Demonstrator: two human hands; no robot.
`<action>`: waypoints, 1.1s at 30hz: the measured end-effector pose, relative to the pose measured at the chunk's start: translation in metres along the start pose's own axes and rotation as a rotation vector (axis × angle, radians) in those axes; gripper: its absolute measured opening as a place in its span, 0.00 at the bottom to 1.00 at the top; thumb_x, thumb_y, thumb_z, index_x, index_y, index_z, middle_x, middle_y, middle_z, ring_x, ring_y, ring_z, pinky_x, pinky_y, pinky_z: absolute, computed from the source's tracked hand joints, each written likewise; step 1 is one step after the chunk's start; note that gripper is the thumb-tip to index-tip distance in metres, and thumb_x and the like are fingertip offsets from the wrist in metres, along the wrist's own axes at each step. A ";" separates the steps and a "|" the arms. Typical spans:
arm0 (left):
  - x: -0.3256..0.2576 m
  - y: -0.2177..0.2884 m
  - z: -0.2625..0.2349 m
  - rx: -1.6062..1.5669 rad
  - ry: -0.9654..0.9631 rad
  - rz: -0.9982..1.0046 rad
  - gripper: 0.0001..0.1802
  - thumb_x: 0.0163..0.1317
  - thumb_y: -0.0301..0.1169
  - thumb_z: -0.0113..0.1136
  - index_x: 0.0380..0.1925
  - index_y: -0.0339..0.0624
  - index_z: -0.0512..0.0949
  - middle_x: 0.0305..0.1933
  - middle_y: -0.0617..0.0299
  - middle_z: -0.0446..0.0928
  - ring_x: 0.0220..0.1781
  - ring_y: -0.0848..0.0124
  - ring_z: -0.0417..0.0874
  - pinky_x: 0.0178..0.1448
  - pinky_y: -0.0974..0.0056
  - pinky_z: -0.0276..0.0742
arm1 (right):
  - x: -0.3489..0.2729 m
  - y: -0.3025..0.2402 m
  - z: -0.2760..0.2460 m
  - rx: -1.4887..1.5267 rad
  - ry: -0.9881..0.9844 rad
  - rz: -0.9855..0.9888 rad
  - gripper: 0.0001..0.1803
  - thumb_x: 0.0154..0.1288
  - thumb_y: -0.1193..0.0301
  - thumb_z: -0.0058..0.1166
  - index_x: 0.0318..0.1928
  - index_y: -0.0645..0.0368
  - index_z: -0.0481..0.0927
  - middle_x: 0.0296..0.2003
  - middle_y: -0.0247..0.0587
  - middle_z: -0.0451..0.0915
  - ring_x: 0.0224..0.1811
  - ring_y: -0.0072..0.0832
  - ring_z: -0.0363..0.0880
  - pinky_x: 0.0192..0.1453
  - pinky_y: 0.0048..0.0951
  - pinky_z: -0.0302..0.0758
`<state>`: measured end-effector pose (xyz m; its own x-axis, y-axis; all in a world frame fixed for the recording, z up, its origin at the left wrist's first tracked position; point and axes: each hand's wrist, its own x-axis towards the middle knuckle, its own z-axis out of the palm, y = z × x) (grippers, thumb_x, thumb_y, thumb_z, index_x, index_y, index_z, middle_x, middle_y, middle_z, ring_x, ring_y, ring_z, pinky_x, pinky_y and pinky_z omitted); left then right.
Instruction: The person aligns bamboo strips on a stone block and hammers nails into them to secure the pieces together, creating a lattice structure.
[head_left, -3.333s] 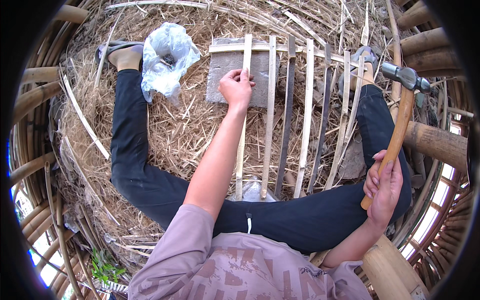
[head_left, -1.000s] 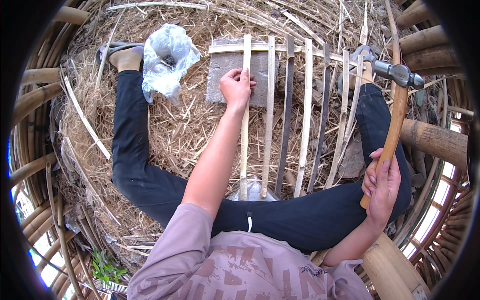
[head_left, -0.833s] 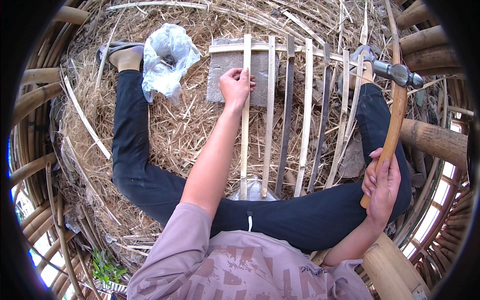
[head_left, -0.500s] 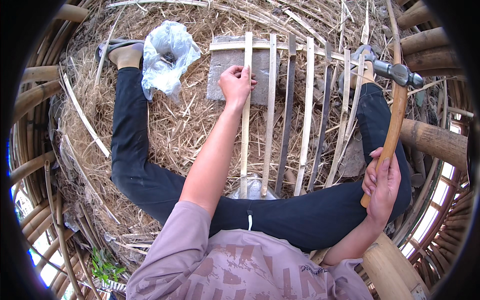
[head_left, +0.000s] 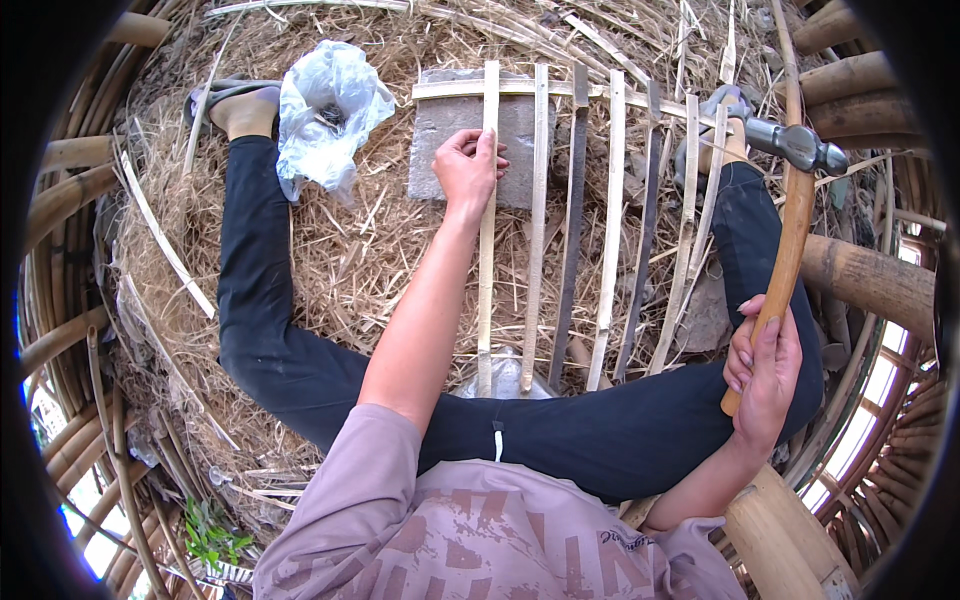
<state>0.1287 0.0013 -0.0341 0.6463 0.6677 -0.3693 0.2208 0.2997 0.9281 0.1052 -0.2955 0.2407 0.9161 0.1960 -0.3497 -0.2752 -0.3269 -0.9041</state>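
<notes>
My left hand (head_left: 468,165) pinches the leftmost upright bamboo slat (head_left: 487,290) near its top, over a grey stone block (head_left: 440,130). Several more slats (head_left: 610,230) stand side by side to its right, crossed at the top by a horizontal bamboo strip (head_left: 560,90). Out at the right, my right hand (head_left: 765,372) grips the wooden handle of a hammer (head_left: 790,235). Its metal head (head_left: 797,146) is raised above the right-hand slats, apart from them. My legs in dark trousers (head_left: 250,270) spread around the slats on a bed of dry straw.
A crumpled clear plastic bag (head_left: 330,105) lies by my left foot (head_left: 245,110). Thick bamboo poles (head_left: 865,280) run along the right side, and curved bamboo poles (head_left: 60,180) ring the left. Loose strips and straw cover the ground. A bamboo stub (head_left: 790,540) stands at the lower right.
The hammer head has shifted slightly left and lower than 3.3 s ago. My left hand stays on the leftmost slat, its fingers pinching a little higher.
</notes>
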 end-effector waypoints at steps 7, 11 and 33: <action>0.001 -0.003 -0.006 -0.006 0.024 0.011 0.11 0.70 0.31 0.60 0.41 0.31 0.81 0.33 0.55 0.86 0.26 0.75 0.84 0.28 0.72 0.81 | 0.002 0.001 0.001 0.047 -0.026 -0.011 0.18 0.81 0.56 0.43 0.49 0.59 0.71 0.22 0.23 0.60 0.18 0.06 0.53 0.19 0.12 0.52; -0.001 -0.002 -0.003 0.014 0.029 0.013 0.11 0.71 0.32 0.60 0.41 0.31 0.81 0.33 0.56 0.86 0.26 0.76 0.84 0.28 0.72 0.80 | 0.002 -0.001 0.000 0.039 0.012 -0.020 0.18 0.81 0.55 0.42 0.49 0.59 0.71 0.22 0.23 0.60 0.18 0.06 0.53 0.19 0.12 0.52; -0.001 -0.004 -0.001 0.012 0.035 0.041 0.11 0.71 0.32 0.60 0.40 0.31 0.81 0.32 0.55 0.86 0.25 0.75 0.85 0.27 0.72 0.80 | 0.002 0.000 -0.001 0.037 0.025 -0.011 0.19 0.81 0.55 0.41 0.48 0.59 0.71 0.21 0.23 0.60 0.17 0.06 0.53 0.18 0.11 0.52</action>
<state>0.1263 0.0005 -0.0376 0.6292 0.7027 -0.3320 0.2035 0.2633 0.9430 0.1070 -0.2961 0.2402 0.9260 0.1755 -0.3342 -0.2755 -0.2907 -0.9163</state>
